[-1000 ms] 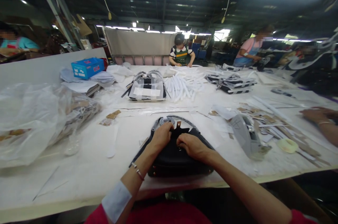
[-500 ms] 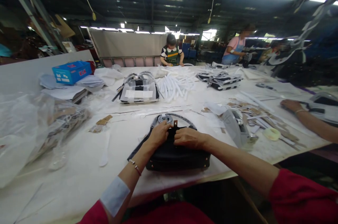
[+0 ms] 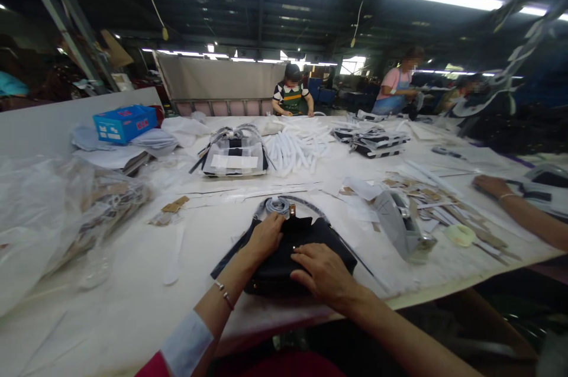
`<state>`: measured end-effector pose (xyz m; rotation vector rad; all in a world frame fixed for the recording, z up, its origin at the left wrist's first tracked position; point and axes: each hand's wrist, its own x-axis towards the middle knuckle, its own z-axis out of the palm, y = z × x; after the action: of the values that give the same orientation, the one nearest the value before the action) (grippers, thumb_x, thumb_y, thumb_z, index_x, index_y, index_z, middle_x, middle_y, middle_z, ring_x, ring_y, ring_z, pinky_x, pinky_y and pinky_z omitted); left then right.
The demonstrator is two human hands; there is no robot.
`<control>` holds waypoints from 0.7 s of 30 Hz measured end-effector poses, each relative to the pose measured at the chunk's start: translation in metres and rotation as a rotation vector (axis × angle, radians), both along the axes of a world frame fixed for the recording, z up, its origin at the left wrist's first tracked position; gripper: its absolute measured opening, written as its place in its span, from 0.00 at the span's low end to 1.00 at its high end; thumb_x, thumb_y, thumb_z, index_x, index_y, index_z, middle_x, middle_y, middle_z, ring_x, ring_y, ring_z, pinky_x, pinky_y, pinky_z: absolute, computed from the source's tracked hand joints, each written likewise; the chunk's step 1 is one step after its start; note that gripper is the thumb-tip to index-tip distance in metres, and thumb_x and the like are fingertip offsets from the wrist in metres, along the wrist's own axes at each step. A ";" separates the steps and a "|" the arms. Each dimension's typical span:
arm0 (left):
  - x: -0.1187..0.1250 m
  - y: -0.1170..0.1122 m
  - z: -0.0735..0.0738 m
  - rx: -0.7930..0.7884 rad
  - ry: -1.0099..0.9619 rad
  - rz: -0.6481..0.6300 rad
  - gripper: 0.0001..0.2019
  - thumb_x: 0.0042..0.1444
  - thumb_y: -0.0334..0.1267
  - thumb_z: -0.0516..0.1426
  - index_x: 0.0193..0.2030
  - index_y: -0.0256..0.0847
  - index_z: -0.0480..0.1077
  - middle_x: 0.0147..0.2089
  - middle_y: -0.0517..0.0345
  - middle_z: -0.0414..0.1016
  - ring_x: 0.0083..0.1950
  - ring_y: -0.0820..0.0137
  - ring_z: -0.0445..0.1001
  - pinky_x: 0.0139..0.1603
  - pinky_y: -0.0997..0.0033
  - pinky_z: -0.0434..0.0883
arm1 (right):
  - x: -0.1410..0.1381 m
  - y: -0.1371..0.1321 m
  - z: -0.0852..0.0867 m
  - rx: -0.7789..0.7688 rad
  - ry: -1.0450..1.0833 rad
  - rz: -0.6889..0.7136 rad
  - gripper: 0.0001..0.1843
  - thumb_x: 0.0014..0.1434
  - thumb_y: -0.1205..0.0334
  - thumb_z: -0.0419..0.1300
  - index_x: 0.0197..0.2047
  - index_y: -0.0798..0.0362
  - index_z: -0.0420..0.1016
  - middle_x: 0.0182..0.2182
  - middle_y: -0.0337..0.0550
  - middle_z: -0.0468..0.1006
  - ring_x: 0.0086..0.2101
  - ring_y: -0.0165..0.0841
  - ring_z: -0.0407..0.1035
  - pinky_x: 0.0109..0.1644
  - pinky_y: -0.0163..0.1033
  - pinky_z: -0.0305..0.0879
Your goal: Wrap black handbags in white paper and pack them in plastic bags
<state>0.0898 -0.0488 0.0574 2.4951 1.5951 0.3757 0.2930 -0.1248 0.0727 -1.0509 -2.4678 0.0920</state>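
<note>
Bag (image 3: 281, 267) on bench (image 3: 128, 288), flap (image 3: 298, 224) up, unfastened; L hand (image 3: 266, 237) grip: can't tell; R hand (image 3: 326, 273) loose atop bag.

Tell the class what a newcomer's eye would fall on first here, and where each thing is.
Probably the black bag near the front edge of the white table, with the person's left hand and right hand both on it. Next might come the bright blue box at the far left, and the heap of white, tube-like pieces beyond the bag.
</note>
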 end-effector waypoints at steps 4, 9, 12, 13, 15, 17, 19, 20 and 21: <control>0.007 -0.010 0.015 -0.027 0.104 -0.012 0.21 0.55 0.30 0.56 0.57 0.37 0.64 0.54 0.45 0.71 0.54 0.58 0.73 0.53 0.61 0.72 | 0.000 0.000 -0.016 0.112 0.012 0.004 0.17 0.65 0.52 0.58 0.51 0.54 0.75 0.47 0.52 0.80 0.47 0.42 0.72 0.52 0.47 0.65; 0.021 -0.025 0.018 -0.006 0.202 0.026 0.24 0.58 0.28 0.50 0.62 0.32 0.60 0.55 0.36 0.72 0.53 0.51 0.74 0.49 0.53 0.73 | 0.002 0.020 -0.018 0.187 -0.006 0.041 0.20 0.66 0.45 0.54 0.46 0.54 0.75 0.43 0.51 0.80 0.44 0.39 0.72 0.51 0.45 0.63; 0.021 -0.027 0.002 0.047 0.206 0.076 0.28 0.59 0.27 0.48 0.67 0.30 0.53 0.61 0.33 0.67 0.60 0.52 0.70 0.54 0.53 0.71 | -0.002 0.025 -0.022 0.201 -0.034 0.063 0.21 0.66 0.43 0.54 0.43 0.53 0.74 0.39 0.47 0.80 0.41 0.37 0.72 0.50 0.45 0.63; 0.020 -0.026 -0.005 0.065 0.191 0.077 0.28 0.60 0.28 0.48 0.68 0.29 0.52 0.62 0.34 0.66 0.61 0.53 0.69 0.55 0.54 0.70 | -0.003 0.023 -0.022 0.208 -0.023 0.065 0.20 0.65 0.44 0.54 0.43 0.53 0.74 0.39 0.46 0.80 0.42 0.37 0.72 0.52 0.45 0.62; 0.016 -0.022 -0.016 0.094 0.167 0.072 0.27 0.61 0.31 0.46 0.67 0.29 0.52 0.63 0.34 0.65 0.61 0.54 0.69 0.56 0.54 0.69 | 0.000 0.013 -0.019 0.246 0.054 0.061 0.18 0.66 0.46 0.55 0.47 0.52 0.73 0.42 0.45 0.81 0.45 0.36 0.71 0.57 0.46 0.59; 0.010 -0.019 -0.023 0.114 0.127 0.060 0.26 0.62 0.33 0.45 0.66 0.30 0.54 0.64 0.36 0.65 0.61 0.55 0.70 0.57 0.55 0.69 | 0.013 -0.005 -0.015 0.294 0.169 0.039 0.15 0.66 0.52 0.56 0.51 0.51 0.71 0.47 0.43 0.80 0.50 0.34 0.70 0.62 0.46 0.56; 0.005 -0.016 -0.028 0.131 0.089 0.042 0.25 0.63 0.38 0.43 0.65 0.31 0.55 0.63 0.37 0.66 0.57 0.55 0.73 0.55 0.55 0.70 | 0.039 -0.028 -0.016 0.314 0.260 -0.018 0.12 0.66 0.59 0.56 0.51 0.50 0.71 0.47 0.41 0.80 0.50 0.32 0.70 0.63 0.44 0.56; 0.002 -0.014 -0.030 0.141 0.082 0.031 0.25 0.63 0.41 0.43 0.65 0.31 0.55 0.62 0.37 0.66 0.55 0.54 0.74 0.54 0.54 0.70 | 0.056 -0.041 -0.021 0.303 0.292 -0.074 0.10 0.66 0.62 0.55 0.50 0.50 0.72 0.46 0.41 0.80 0.48 0.31 0.71 0.61 0.43 0.58; -0.001 -0.012 -0.032 0.155 0.081 0.023 0.27 0.64 0.45 0.42 0.65 0.31 0.56 0.62 0.37 0.66 0.54 0.53 0.74 0.55 0.53 0.70 | 0.076 -0.055 -0.030 0.279 0.319 -0.157 0.10 0.66 0.64 0.54 0.49 0.50 0.73 0.43 0.40 0.81 0.45 0.31 0.72 0.59 0.42 0.61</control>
<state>0.0890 -0.0605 0.0254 2.6390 1.6871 0.4219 0.3690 -0.1800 0.0422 -1.0157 -2.0365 -0.1228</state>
